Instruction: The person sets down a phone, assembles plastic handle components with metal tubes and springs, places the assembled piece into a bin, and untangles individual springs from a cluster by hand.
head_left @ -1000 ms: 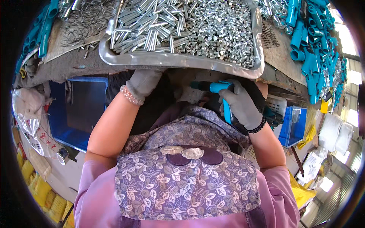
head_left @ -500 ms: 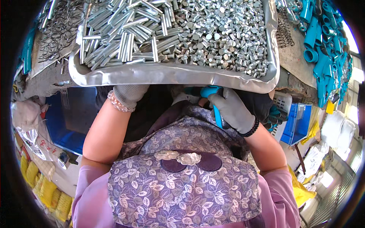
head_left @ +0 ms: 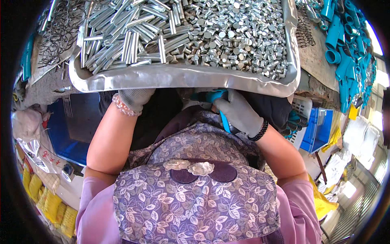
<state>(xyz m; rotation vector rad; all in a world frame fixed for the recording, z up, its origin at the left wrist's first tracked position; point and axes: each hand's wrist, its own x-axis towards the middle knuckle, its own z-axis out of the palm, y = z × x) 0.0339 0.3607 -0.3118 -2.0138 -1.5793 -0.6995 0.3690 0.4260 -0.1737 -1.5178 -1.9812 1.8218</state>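
Observation:
My right hand (head_left: 240, 114), in a grey glove with a black bead bracelet at the wrist, is closed around a teal curved tool part (head_left: 224, 122). Its upper end bends to the left just under the tray's front edge, and a strip runs down along my palm. My left hand (head_left: 136, 99), also gloved in grey, reaches beneath the tray's rim, so its fingers are hidden. Above both hands lies a dented metal tray (head_left: 183, 77) with silver metal pins (head_left: 134, 48) on its left side and short headed rivets (head_left: 239, 44) on its right.
Wire springs (head_left: 57, 44) lie on the cloth-covered bench left of the tray. Teal tubular parts (head_left: 345, 61) are heaped at the right. Blue crates stand below on the left (head_left: 73, 130) and right (head_left: 319, 130). Yellow sacks (head_left: 50, 207) sit at the lower left.
My right hand and the teal tool part have shifted slightly left and up. The left hand has slid a little further under the tray's edge.

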